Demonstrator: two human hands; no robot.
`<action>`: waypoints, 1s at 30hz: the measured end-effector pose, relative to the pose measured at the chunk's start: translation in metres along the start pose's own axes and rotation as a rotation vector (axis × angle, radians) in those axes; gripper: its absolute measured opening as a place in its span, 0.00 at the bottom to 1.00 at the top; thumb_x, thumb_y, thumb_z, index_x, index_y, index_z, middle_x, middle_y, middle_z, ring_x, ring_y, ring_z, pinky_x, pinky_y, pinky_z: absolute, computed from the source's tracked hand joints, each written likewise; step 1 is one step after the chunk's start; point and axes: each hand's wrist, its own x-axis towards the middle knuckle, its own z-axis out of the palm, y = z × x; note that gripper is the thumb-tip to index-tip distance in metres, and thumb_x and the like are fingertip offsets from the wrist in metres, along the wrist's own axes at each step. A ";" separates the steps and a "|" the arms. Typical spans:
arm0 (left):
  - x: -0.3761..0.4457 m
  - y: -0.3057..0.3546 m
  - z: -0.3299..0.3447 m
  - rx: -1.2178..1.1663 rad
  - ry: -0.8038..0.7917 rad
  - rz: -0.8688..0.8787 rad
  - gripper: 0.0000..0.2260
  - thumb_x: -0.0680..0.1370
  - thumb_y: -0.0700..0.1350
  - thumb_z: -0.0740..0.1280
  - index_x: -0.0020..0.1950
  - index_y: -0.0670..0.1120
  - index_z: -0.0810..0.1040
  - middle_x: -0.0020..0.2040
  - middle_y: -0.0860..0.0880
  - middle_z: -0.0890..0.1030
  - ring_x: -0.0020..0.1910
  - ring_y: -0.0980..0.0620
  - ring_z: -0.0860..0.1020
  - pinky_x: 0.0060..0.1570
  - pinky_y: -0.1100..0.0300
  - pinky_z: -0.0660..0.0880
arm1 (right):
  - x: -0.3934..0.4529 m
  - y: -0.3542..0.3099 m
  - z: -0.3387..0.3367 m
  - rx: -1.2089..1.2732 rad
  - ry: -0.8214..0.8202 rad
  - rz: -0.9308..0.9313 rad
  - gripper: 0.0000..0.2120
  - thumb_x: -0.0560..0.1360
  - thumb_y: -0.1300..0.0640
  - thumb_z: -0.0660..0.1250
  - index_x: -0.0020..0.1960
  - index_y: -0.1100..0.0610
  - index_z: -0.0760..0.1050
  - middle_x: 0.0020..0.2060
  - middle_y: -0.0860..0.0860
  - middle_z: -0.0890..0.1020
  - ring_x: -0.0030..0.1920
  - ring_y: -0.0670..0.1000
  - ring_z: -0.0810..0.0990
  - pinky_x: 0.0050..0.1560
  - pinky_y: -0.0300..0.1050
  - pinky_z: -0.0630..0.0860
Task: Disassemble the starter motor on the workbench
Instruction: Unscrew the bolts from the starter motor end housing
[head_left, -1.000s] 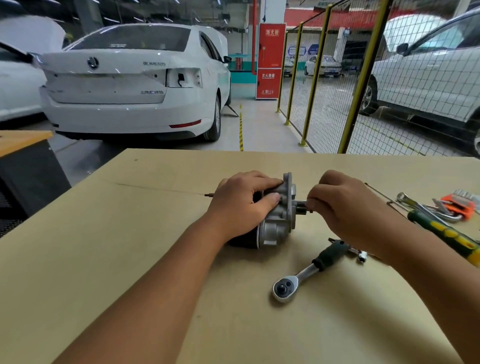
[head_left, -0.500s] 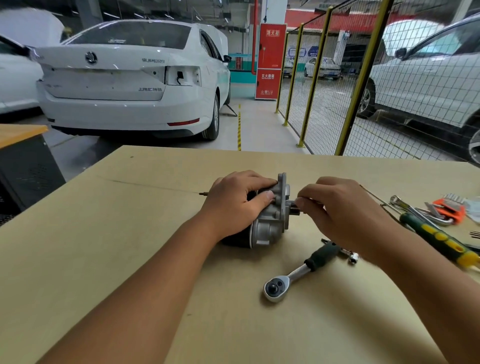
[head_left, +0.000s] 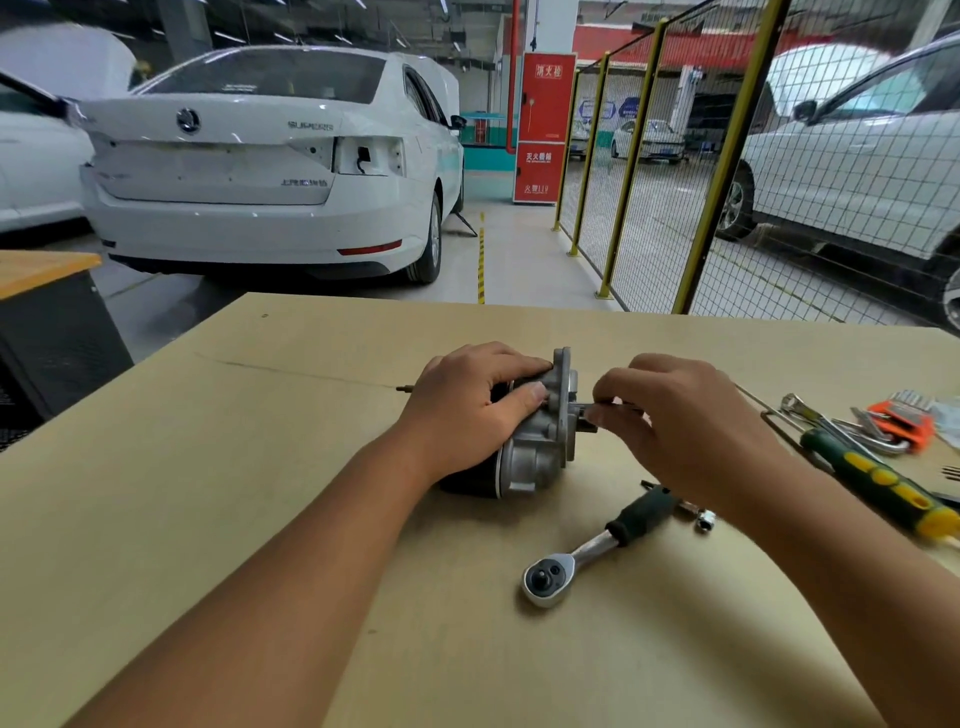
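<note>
A garage with parked cars lies behind the tan surface (head_left: 218, 467). At its middle the starter motor (head_left: 535, 441) is steadied by the left hand (head_left: 467, 410), fingers curled over its body. A small part at its end is pinched by the right hand (head_left: 675, 415). The motor should be held firmly while that part is turned squarely, the ratchet (head_left: 587, 551) being kept near.

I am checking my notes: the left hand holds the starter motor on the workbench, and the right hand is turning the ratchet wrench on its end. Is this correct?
Not quite. In the head view the ratchet wrench lies untouched on the workbench, nearer the person than the starter motor. The right hand instead pinches a small part at the motor's end with its fingers. The left hand does hold the motor.
</note>
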 end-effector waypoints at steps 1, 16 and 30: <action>0.000 0.000 0.000 0.000 0.001 -0.001 0.19 0.77 0.56 0.64 0.65 0.54 0.84 0.59 0.56 0.84 0.60 0.52 0.80 0.64 0.45 0.74 | 0.000 0.002 0.000 0.028 0.011 -0.013 0.11 0.80 0.50 0.64 0.52 0.54 0.83 0.40 0.51 0.80 0.37 0.55 0.78 0.38 0.52 0.78; -0.001 -0.001 0.001 -0.012 0.023 -0.001 0.19 0.76 0.56 0.66 0.65 0.53 0.84 0.58 0.56 0.84 0.59 0.51 0.81 0.62 0.46 0.76 | -0.004 -0.006 0.009 -0.080 0.057 0.061 0.13 0.81 0.46 0.63 0.51 0.53 0.81 0.45 0.50 0.76 0.36 0.58 0.77 0.34 0.46 0.72; 0.000 -0.001 0.002 0.009 0.010 0.009 0.19 0.77 0.55 0.65 0.65 0.53 0.83 0.58 0.56 0.84 0.60 0.52 0.80 0.63 0.46 0.75 | -0.005 0.001 0.006 -0.112 0.051 0.074 0.13 0.80 0.45 0.59 0.52 0.52 0.79 0.45 0.48 0.81 0.37 0.54 0.76 0.42 0.47 0.69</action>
